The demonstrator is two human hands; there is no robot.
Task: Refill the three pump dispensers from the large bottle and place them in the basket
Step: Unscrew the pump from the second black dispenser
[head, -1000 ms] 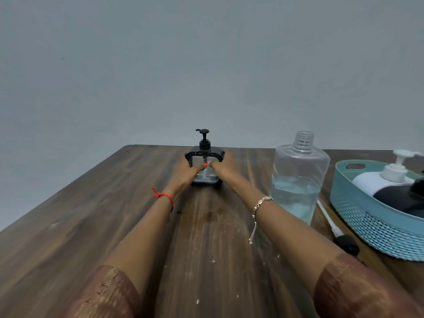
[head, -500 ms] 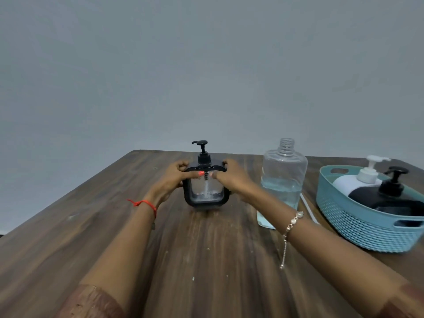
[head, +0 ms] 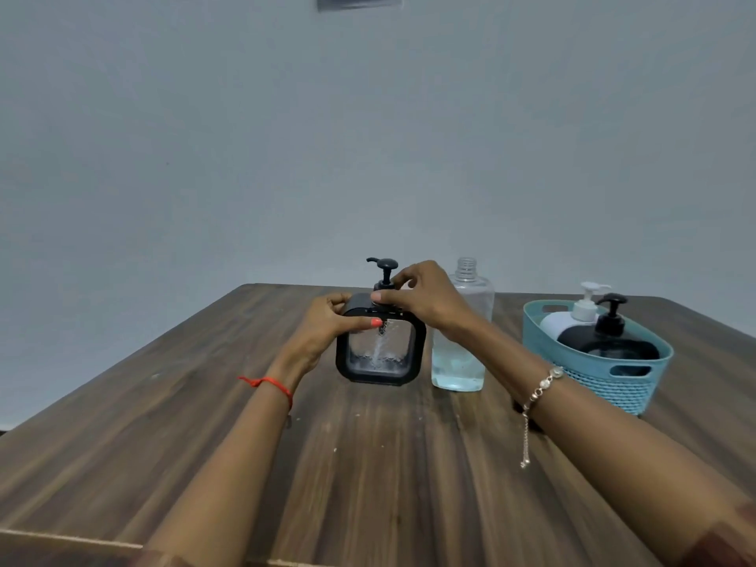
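A square black-framed clear pump dispenser (head: 380, 356) stands on the wooden table (head: 368, 464) in the middle. My left hand (head: 327, 327) grips its upper left corner. My right hand (head: 421, 296) pinches the collar of its black pump head (head: 384, 270). The large clear bottle (head: 460, 354), uncapped and roughly a third full of pale liquid, stands just right of it, partly behind my right wrist. At the right, a teal basket (head: 601, 378) holds a white dispenser (head: 566, 317) and a black dispenser (head: 601, 337).
A dark cap-like object (head: 518, 407) peeks out on the table behind my right forearm. A plain grey wall rises beyond the table's far edge. The table's near edge shows at bottom left.
The dispenser has been drawn closer to me. My right hand rose from its side to the pump collar; my left hand shifted to the upper left corner.
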